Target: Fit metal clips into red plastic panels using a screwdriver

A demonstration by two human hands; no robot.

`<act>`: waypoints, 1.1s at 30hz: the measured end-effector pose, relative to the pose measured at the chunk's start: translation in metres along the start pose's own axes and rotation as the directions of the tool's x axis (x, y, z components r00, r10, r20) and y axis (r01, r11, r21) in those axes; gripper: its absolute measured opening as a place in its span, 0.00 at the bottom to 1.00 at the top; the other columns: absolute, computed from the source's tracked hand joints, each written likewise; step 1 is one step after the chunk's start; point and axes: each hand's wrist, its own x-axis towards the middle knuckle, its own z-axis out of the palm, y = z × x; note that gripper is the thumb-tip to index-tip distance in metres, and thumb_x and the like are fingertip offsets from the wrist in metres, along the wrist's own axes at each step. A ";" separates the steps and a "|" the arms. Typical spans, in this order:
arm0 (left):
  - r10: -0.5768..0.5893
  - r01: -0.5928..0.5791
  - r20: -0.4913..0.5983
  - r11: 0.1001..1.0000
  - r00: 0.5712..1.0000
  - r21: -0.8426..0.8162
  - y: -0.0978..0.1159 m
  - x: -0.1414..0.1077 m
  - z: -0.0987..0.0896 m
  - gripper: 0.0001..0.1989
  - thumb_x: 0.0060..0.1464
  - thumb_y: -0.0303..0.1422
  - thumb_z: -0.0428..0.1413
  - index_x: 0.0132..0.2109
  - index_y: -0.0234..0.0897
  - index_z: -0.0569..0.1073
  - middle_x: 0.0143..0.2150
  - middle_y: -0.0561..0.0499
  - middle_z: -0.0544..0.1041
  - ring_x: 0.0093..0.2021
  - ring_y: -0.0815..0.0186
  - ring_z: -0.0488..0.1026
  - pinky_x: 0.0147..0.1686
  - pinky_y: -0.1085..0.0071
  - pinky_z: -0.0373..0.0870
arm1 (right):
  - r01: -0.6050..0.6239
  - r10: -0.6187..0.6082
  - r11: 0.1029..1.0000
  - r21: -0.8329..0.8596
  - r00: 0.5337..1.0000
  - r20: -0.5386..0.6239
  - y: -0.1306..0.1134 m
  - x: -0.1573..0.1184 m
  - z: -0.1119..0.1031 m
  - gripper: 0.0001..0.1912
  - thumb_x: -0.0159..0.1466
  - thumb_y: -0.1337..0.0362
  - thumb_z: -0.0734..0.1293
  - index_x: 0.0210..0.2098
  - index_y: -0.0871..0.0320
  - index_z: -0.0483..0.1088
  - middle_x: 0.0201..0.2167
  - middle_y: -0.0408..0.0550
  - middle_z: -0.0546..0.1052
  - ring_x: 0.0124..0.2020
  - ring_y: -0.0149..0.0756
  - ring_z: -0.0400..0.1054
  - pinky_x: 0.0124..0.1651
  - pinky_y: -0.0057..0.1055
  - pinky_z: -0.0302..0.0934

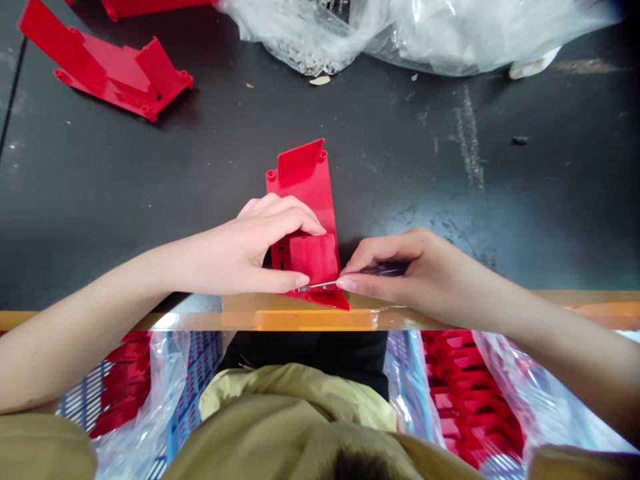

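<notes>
A red plastic part (313, 193) lies at the table's front edge, its raised block toward me. Over its left side, my left hand (270, 243) grips the block between thumb and fingers. My right hand (395, 263) is just right of the part, pinching a thin metal tool (325, 285) with a dark, partly hidden handle. The tool's tip reaches the front side of the block, close to my left thumb. What exactly the tip touches is too small to tell.
Another red part (120, 70) lies at the back left, with more red plastic behind it. Clear plastic bags (430, 40) lie at the back. A small dark piece (520, 140) is at the right. Blue crates (193, 373) with red parts stand below the table edge.
</notes>
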 end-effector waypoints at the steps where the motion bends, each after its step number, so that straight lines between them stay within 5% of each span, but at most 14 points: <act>1: 0.000 0.000 -0.001 1.000 1.000 0.002 0.000 0.000 0.000 0.18 0.57 0.39 0.60 0.53 0.41 0.68 0.56 0.52 0.70 0.57 0.61 0.63 0.58 0.65 0.52 | 0.002 -0.003 1.000 0.005 1.000 0.003 0.000 0.000 0.000 0.12 0.60 0.53 0.71 0.30 0.55 0.77 0.25 0.41 0.78 0.26 0.29 0.65 0.28 0.26 0.57; 10: -0.001 0.001 -0.004 1.000 1.000 -0.006 0.000 -0.002 -0.001 0.14 0.61 0.36 0.56 0.53 0.41 0.68 0.57 0.53 0.69 0.58 0.62 0.62 0.59 0.66 0.50 | 0.025 -0.025 1.000 -0.017 0.999 0.024 0.002 0.005 -0.003 0.12 0.61 0.53 0.70 0.30 0.55 0.77 0.25 0.41 0.78 0.27 0.30 0.66 0.29 0.28 0.56; 24: 0.006 -0.004 -0.048 1.000 0.999 0.026 0.002 -0.002 0.005 0.22 0.55 0.39 0.63 0.53 0.40 0.67 0.55 0.51 0.70 0.56 0.61 0.63 0.58 0.64 0.54 | 0.056 -0.038 0.986 -0.156 0.992 0.118 -0.006 0.016 -0.015 0.15 0.62 0.52 0.68 0.25 0.55 0.74 0.20 0.38 0.70 0.23 0.28 0.57 0.26 0.28 0.51; 33: -0.055 0.055 0.012 0.998 0.998 -0.024 0.006 0.000 0.004 0.17 0.58 0.39 0.59 0.50 0.39 0.66 0.52 0.50 0.69 0.53 0.59 0.63 0.55 0.61 0.57 | 0.009 0.000 0.977 -0.211 0.999 0.044 -0.011 0.010 -0.006 0.15 0.62 0.53 0.67 0.24 0.56 0.73 0.17 0.37 0.67 0.20 0.25 0.53 0.24 0.27 0.46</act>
